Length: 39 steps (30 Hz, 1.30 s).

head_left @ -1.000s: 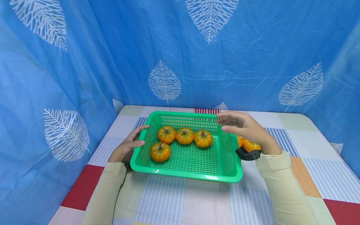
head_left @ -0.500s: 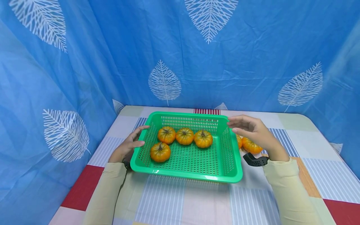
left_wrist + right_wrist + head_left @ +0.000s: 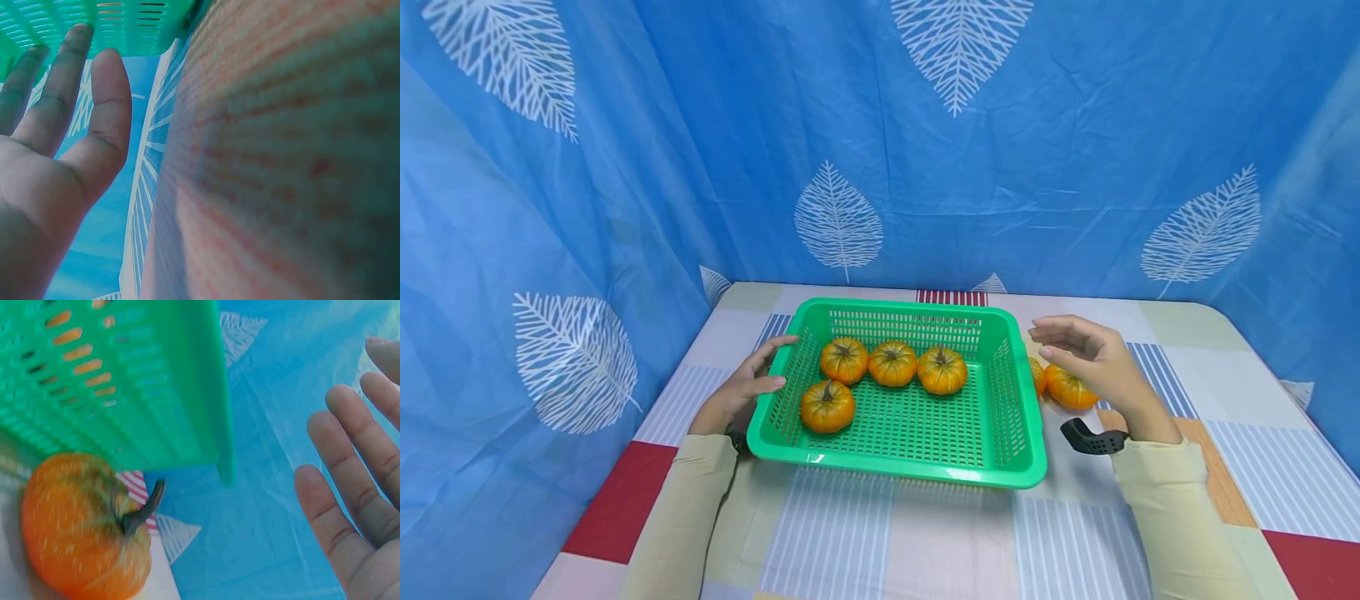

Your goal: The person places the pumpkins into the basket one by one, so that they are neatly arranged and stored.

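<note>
A green plastic basket (image 3: 895,472) with slotted walls stands on the table. Several small orange pumpkins lie in it: one at the front left (image 3: 827,407) and a row along the back, ending in a pumpkin (image 3: 942,370) on the right. My left hand (image 3: 741,387) is at the basket's left side, its straight fingers touching the slotted wall (image 3: 134,28). Off the right rim, my right hand (image 3: 1090,354) hovers with relaxed fingers and holds nothing. Below it, outside the basket, sits another pumpkin (image 3: 87,528) with a dark stem, and part of one more pumpkin (image 3: 1037,377) shows beside the rim.
A checked, striped cloth (image 3: 955,542) covers the table. Blue curtains (image 3: 970,200) with white leaf prints hang behind the table and along its sides. A black band (image 3: 1093,437) is on the right wrist.
My right hand has moved right and slightly toward me, from over the basket's right rim to above the pumpkins outside. The left hand, basket and pumpkins have stayed in place.
</note>
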{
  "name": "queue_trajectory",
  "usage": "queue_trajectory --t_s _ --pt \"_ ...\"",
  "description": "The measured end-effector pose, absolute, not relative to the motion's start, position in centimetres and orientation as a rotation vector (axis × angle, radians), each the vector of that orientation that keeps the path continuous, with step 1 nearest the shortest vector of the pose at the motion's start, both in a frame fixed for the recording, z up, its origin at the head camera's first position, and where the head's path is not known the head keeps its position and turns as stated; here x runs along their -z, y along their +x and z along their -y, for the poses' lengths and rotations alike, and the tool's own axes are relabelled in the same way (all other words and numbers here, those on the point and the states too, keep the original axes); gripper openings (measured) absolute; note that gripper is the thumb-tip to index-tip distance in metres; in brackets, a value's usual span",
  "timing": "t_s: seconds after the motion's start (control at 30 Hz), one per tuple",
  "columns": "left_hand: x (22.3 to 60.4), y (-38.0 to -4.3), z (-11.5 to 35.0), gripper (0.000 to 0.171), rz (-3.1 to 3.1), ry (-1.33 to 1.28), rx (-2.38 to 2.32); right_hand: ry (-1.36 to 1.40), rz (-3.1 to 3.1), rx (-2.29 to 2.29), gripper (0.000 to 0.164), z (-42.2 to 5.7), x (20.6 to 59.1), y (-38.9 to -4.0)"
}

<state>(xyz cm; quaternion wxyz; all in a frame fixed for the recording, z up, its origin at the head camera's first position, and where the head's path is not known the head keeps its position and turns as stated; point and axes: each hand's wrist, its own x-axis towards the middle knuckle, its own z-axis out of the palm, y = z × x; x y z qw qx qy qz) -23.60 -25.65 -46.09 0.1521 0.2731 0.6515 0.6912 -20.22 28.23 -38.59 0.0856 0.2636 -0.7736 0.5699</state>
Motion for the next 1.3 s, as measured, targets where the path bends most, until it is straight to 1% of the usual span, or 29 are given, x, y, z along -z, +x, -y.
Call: queue_trajectory --t_s 0.17,0.33,0.43,0.73,0.93,1.03,1.23,1.3 --pt "46.0 -23.5 25.6 0.05 -1.855 0.785 -1.99 0.721 2.281 -1.715 0.044 -29.2 39.4 -20.2" --pt "46.1 -23.4 25.7 0.05 -1.855 0.794 -1.985 0.652 2.26 -1.689 0.036 -30.1 40.0 -20.2" --pt "46.3 -23.5 25.8 0.05 -1.857 0.806 -1.98 0.62 2.244 -1.697 0.034 -30.6 40.3 -20.3" --pt "46.4 -23.6 25.9 0.05 -1.85 0.821 -1.983 0.52 2.293 -1.629 0.039 -32.3 41.2 -20.5" --pt "46.3 -23.7 25.8 0.05 -1.871 0.822 -1.974 0.439 2.396 -1.558 0.035 -33.4 41.5 -20.3" --pt "46.3 -23.7 25.8 0.051 -1.88 0.821 -1.969 0.384 2.454 -1.54 0.037 -33.9 41.7 -20.2" --pt "46.3 -23.7 25.8 0.051 -1.876 0.811 -1.97 0.366 2.468 -1.55 0.039 -34.8 43.0 -20.6" --pt "46.3 -23.7 25.8 0.051 -1.873 0.813 -1.97 0.343 2.498 -1.556 0.042 -35.0 43.5 -20.8"
